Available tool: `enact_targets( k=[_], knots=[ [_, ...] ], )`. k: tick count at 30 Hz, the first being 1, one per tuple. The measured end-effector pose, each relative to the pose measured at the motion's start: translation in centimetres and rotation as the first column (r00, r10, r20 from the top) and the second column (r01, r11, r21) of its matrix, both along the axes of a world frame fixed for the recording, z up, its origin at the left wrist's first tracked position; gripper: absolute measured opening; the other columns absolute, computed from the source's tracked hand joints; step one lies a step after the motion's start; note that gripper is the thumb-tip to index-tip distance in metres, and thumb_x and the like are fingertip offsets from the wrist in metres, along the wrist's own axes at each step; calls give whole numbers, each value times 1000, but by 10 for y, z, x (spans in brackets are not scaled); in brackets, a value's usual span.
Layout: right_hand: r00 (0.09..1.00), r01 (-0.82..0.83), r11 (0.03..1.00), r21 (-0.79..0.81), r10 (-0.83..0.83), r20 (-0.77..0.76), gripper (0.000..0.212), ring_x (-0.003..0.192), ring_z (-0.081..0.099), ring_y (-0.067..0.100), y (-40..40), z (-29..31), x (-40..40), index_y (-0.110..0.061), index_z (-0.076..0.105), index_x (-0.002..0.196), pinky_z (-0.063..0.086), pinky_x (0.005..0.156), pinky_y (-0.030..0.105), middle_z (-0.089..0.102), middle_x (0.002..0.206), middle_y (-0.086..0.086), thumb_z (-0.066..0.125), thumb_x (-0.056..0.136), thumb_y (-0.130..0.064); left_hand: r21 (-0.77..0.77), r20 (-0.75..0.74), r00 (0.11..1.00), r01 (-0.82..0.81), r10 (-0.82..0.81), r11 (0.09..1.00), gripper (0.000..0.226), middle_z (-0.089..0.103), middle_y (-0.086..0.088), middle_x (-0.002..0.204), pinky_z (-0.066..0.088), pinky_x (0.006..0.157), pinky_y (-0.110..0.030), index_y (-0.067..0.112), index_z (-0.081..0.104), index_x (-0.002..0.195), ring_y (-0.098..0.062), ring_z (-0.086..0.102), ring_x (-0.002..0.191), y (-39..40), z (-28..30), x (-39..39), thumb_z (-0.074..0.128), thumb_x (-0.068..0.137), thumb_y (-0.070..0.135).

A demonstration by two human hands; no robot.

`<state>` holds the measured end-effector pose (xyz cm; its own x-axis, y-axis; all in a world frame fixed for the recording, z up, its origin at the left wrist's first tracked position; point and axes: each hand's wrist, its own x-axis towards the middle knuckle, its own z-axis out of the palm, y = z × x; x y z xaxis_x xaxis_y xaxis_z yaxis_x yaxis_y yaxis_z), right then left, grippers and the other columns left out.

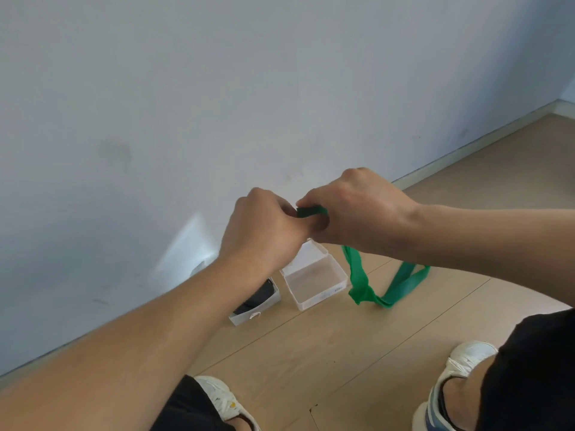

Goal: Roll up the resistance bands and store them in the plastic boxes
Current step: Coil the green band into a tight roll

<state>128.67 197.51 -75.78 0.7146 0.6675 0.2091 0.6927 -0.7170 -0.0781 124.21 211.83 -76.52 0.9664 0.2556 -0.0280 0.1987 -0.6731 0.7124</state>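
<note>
Both hands meet in mid-air above the floor, pinching one end of a green resistance band (361,278). My left hand (264,228) and my right hand (354,206) touch at the fingertips, with a short green end showing between them. The band's long tail hangs below my right wrist and trails onto the wooden floor. Below the hands stands an open clear plastic box (314,283) with nothing inside and its lid tipped back. To its left, a second plastic box (256,301) holds a rolled black band.
A pale wall (186,104) with a baseboard runs right behind the boxes. My two white sneakers (224,399) (460,368) and dark shorts are at the bottom of the view. The floor is light wood planks (342,353).
</note>
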Motion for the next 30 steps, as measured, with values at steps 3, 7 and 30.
enact_targets(
  k=[3, 7, 30],
  knots=[
    [1000, 15, 995, -95, -15, 0, 31, 73, 52, 21, 4, 0, -2, -34, 69, 119, 41, 65, 29, 63, 73, -4, 57, 90, -33, 2, -5, 1000, -23, 23, 1000, 38, 28, 5, 42, 21, 46, -26, 3, 66, 56, -18, 21, 46, -3, -4, 0, 76, 66, 38],
    [1000, 17, 990, -139, -16, 11, 32, 74, 52, 21, 8, -1, -4, -35, 68, 120, 36, 65, 28, 61, 73, -4, 55, 90, -36, -91, -51, 998, -41, 36, 995, 26, 41, 0, 46, 25, 44, -22, 4, 70, 55, -17, 27, 48, 0, -8, 6, 74, 66, 27],
    [916, 103, 868, 486, 107, -385, 44, 90, 73, 3, -15, 11, 3, -24, 78, 104, 57, 85, 26, 80, 89, -11, 95, 64, -26, -693, -137, 956, 94, -259, 715, 19, 77, -13, 82, 58, 66, -25, 2, 80, 93, -19, 73, 70, 24, 8, 12, 69, 90, 16]
  ],
)
